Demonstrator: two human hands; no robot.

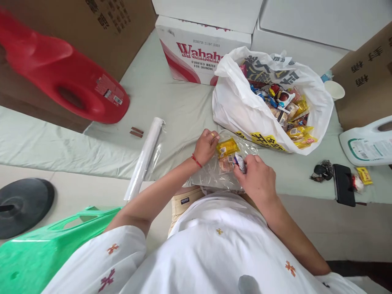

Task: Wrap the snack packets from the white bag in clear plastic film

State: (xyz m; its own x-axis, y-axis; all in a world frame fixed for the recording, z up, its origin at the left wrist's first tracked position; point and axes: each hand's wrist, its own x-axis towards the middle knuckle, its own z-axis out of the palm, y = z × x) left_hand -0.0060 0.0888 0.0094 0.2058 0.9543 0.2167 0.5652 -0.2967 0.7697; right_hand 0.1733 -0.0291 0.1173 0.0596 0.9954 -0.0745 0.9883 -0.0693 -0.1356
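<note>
A clear plastic bag lies at the table's near edge, in front of my body. My left hand is closed on the bag's upper left part, fingers pinched together. A yellow-wrapped snack and a clear-wrapped brownish snack lie on or inside the bag; which one I cannot tell. My right hand grips a small snack packet in a white and dark blue wrapper, just right of those two. Beyond my right hand stands a large white carrier bag, its mouth wide, full of assorted wrapped snacks.
A roll of clear plastic bags overhangs the edge at left. A red jug, a Wahaha carton and a paper cup stand around. At right are keys, a black phone and a white jug. A green stool stands lower left.
</note>
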